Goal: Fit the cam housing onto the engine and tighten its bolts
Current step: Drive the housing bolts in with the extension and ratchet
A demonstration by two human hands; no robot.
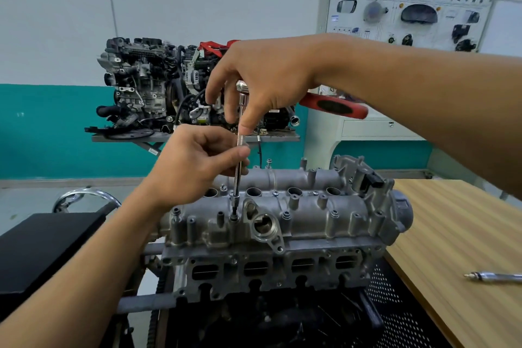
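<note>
Here both hands pinch the ratchet extension (239, 167) above the cam housing (282, 217), left hand (195, 164) below right hand (262, 79); tilting could slip the socket off the bolt (234, 217).

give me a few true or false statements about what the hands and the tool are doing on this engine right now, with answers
1. The right hand grips the top of the ratchet, whose handle is red and black. True.
2. The left hand rests flat on the wooden table. False: it pinches the extension bar.
3. The extension bar's tip sits on a bolt on the near side of the cam housing. True.
4. The cam housing lies on the wooden table. False: it sits on top of the engine.
5. A loose metal tool lies on the wooden table. True.
</note>
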